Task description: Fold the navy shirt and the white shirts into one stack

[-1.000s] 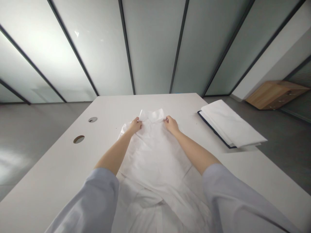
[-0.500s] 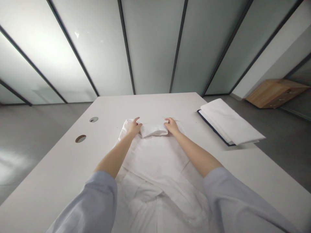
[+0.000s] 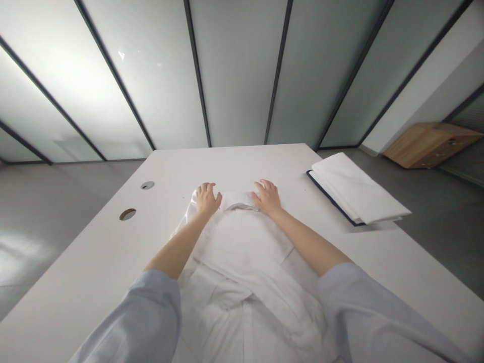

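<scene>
A white shirt (image 3: 242, 252) lies spread on the table, its collar (image 3: 238, 200) at the far end and a sleeve folded across the body. My left hand (image 3: 206, 199) rests on the shirt just left of the collar, fingers spread and pointing away from me. On the collar's other side, my right hand (image 3: 267, 196) lies with its fingers apart, the thumb by the collar's edge. Neither hand grips the cloth. Both forearms cover parts of the shirt's sides.
The white table (image 3: 86, 267) has two round cable holes at the left, one with a grey cap (image 3: 147, 185). Folded white cloth (image 3: 359, 189) lies over a dark blue flat board (image 3: 333, 200) at the right edge. Beyond stand frosted glass panels and a wooden cabinet (image 3: 427, 145).
My fingers have let go of the collar's ends and spread out flat beside it. The raised collar now lies lower.
</scene>
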Demonstrator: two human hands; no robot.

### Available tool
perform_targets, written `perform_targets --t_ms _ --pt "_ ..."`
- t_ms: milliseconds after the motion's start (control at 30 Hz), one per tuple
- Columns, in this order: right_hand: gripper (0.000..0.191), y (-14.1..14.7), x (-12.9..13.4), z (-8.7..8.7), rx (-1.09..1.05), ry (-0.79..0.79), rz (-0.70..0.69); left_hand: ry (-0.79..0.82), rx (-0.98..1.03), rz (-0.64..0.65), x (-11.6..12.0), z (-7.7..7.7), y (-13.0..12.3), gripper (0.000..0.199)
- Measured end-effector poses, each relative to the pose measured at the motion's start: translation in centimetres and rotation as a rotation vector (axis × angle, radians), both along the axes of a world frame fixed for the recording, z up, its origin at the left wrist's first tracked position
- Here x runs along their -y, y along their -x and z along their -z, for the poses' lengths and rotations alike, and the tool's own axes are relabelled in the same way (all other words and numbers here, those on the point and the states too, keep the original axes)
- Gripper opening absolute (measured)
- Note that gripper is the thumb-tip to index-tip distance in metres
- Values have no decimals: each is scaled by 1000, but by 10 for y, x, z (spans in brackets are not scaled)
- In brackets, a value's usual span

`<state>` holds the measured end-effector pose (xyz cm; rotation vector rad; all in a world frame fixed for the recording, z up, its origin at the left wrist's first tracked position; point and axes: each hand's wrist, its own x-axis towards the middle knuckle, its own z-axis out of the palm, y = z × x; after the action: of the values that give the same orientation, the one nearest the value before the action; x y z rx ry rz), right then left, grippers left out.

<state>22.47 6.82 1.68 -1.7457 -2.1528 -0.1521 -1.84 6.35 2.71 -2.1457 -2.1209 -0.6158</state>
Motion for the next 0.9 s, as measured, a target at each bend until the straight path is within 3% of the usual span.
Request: perform_targets --t_ms 100,200,333,633,733,833,900 --pt "61 9 1 10 53 170 -33 142 -73 164 3 9 -10 60" --pt "67 14 4 20 71 322 15 323 -134 206 6 23 -13 65" --pt "68 12 4 24 70 365 40 296 -149 200 9 33 -9 68" --pt "69 10 2 24 60 378 26 165 -18 206 11 28 -3 56" --pt "71 11 3 22 66 387 25 111 -14 186 16 23 -6 39" --pt "71 11 -1 23 66 387 29 155 -89 168 26 16 -12 25" --pt "70 11 -7 24 66 384 33 223 -155 180 35 11 -16 31"
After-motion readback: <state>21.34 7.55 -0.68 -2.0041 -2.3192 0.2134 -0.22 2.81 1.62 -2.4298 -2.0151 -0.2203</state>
